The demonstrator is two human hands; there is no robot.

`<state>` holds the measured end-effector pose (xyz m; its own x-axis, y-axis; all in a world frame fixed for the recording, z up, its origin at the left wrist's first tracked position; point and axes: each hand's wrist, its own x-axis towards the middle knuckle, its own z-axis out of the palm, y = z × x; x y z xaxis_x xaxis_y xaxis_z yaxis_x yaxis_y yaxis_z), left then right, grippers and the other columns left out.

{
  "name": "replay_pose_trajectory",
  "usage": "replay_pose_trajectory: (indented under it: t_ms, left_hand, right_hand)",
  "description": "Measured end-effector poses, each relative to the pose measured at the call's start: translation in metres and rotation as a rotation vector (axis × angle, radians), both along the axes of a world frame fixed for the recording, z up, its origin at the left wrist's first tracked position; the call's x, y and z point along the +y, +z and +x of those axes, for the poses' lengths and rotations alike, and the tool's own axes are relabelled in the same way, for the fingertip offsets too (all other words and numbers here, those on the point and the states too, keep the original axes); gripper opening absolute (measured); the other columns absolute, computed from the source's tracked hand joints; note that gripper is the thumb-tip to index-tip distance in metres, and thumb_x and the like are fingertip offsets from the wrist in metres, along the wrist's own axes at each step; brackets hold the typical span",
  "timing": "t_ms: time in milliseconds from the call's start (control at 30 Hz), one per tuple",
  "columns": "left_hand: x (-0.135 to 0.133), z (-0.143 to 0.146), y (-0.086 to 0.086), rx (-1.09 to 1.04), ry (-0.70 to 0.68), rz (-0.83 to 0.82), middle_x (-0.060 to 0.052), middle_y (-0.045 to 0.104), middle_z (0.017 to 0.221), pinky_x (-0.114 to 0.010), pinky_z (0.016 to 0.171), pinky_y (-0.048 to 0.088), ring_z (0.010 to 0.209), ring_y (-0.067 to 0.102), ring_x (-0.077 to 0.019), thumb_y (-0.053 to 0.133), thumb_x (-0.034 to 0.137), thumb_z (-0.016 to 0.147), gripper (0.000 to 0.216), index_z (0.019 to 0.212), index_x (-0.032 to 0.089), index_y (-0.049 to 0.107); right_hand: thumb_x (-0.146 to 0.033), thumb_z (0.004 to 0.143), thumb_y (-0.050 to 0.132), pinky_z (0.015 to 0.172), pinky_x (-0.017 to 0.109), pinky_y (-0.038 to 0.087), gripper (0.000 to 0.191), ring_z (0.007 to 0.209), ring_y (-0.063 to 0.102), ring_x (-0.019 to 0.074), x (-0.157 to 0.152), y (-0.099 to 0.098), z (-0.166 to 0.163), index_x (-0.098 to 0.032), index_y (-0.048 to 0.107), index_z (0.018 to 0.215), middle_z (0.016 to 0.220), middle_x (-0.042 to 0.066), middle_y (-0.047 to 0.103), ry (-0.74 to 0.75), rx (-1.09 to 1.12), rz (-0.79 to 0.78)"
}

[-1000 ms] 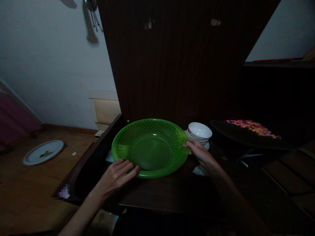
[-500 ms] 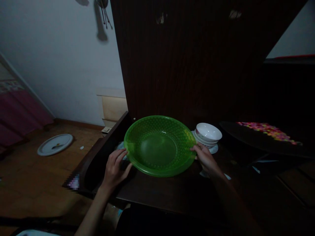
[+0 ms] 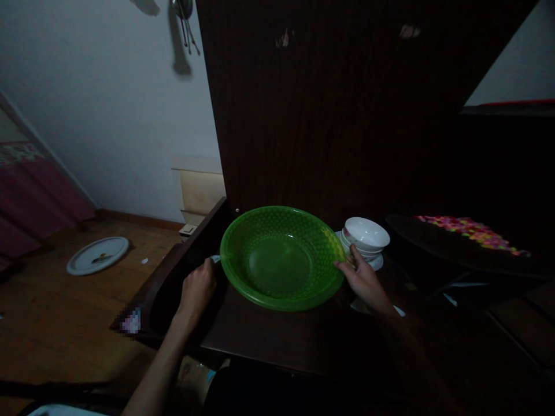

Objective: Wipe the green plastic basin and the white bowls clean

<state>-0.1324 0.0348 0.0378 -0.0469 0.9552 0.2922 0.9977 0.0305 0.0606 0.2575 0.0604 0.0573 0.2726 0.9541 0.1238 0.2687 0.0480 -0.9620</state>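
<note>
Here, green basin (image 3: 281, 260) lies against the right grip (image 3: 363, 280).

From here I count one left hand (image 3: 198, 287), one right hand (image 3: 366, 283), one green tub (image 3: 281, 263), one stack of white bowls (image 3: 367, 233) and one pink curtain (image 3: 37, 193).

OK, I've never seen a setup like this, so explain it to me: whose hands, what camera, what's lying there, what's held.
There is no machine here: these are a person's own bare hands, seen by a camera on their head, looking forward and down. On the dark wooden surface are a wide green basin and, to its right, stacked white bowls. The right hand touches the basin's right rim; how firmly is unclear. The left hand is curled beside the basin's left side, near something pale. Whether it holds that, I can't tell.
</note>
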Motion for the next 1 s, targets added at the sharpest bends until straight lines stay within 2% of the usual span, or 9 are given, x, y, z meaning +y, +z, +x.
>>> replay_pose_trajectory:
  t_ms: [67,133,200,233,367,500,633,800,1000]
  left_hand:
    - [-0.007,-0.005,0.016,-0.01,0.046,0.096,-0.007,0.07,0.071,-0.029,0.051,0.044,0.06,0.068,-0.0235,0.042,0.012,0.088,0.018,0.095,0.017,0.058]
    - [-0.014,-0.006,0.034,-0.041,0.066,0.378,-0.001,0.064,0.059,-0.028,0.046,0.038,0.05,0.064,-0.0218,0.042,0.018,0.092,0.017,0.094,0.019,0.059]
    - [-0.022,0.001,0.055,-0.064,0.053,0.627,0.004,0.059,0.053,-0.026,0.043,0.034,0.043,0.06,-0.0191,0.044,0.023,0.096,0.017,0.094,0.022,0.061]
    - [-0.025,0.008,0.065,-0.074,0.02,0.653,0.004,0.062,0.058,-0.026,0.045,0.037,0.047,0.063,-0.018,0.045,0.023,0.097,0.017,0.099,0.022,0.062]
    - [-0.036,0.054,0.089,-0.178,-0.109,0.869,-0.006,0.077,0.088,-0.025,0.056,0.05,0.064,0.072,-0.0182,0.05,0.019,0.097,0.023,0.116,0.015,0.062]
    - [-0.038,0.101,0.085,-0.24,-0.569,0.747,-0.013,0.069,0.128,-0.028,0.088,0.057,0.105,0.072,-0.0187,0.045,0.009,0.095,0.052,0.146,0.013,0.04]
    - [-0.034,0.125,0.072,-0.077,-0.868,0.462,-0.018,0.043,0.155,-0.046,0.117,0.04,0.147,0.034,-0.0284,0.042,0.007,0.091,0.067,0.155,0.008,0.023]
    - [-0.027,0.127,0.062,0.027,-0.819,0.29,-0.009,0.029,0.163,-0.063,0.122,0.017,0.154,0.006,-0.0349,0.047,0.021,0.092,0.07,0.158,0.015,0.021]
    - [-0.018,0.117,0.058,-0.049,-0.727,0.343,-0.013,0.01,0.167,-0.067,0.119,0.015,0.152,-0.003,-0.0419,0.058,0.038,0.088,0.087,0.16,0.018,0.013]
  right_hand:
    - [-0.043,0.069,0.075,0.119,0.056,0.028,0.075,0.143,0.038,0.0372,-0.006,0.008,0.0,-0.02,0.055,0.137,0.153,0.014,0.045,-0.075,-0.149,0.082]
    - [-0.043,0.072,0.074,0.123,0.054,0.02,0.069,0.147,0.031,0.0342,-0.013,0.019,-0.005,-0.022,0.057,0.135,0.157,0.011,0.039,-0.063,-0.222,0.203]
    - [-0.043,0.075,0.074,0.122,0.053,0.025,0.058,0.144,0.038,0.0317,-0.02,0.033,-0.016,-0.025,0.062,0.128,0.153,0.009,0.046,0.026,-0.142,0.273]
    - [-0.044,0.076,0.074,0.119,0.053,0.031,0.052,0.139,0.045,0.031,-0.023,0.039,-0.025,-0.025,0.065,0.124,0.148,0.01,0.053,0.09,-0.046,0.269]
    - [-0.049,0.079,0.075,0.103,0.053,0.049,0.041,0.11,0.068,0.0298,-0.033,0.058,-0.066,-0.021,0.071,0.11,0.117,0.013,0.073,0.467,0.36,0.056]
    - [-0.058,0.081,0.069,0.104,0.052,0.049,0.048,0.113,0.067,0.0288,-0.036,0.066,-0.101,-0.021,0.071,0.112,0.119,0.012,0.073,0.734,0.718,-0.112]
    - [-0.049,0.076,0.077,0.107,0.047,0.048,0.036,0.124,0.06,0.0281,-0.034,0.068,-0.112,-0.022,0.073,0.1,0.117,0.008,0.074,0.642,0.884,-0.072]
    - [-0.036,0.078,0.077,0.108,0.043,0.049,0.025,0.127,0.06,0.0257,-0.031,0.061,-0.111,-0.023,0.071,0.099,0.119,0.005,0.074,0.475,0.916,-0.1]
    - [-0.047,0.084,0.069,0.097,0.047,0.056,0.031,0.119,0.065,0.0287,-0.025,0.053,-0.111,-0.024,0.069,0.105,0.113,0.006,0.075,0.551,0.871,-0.137]
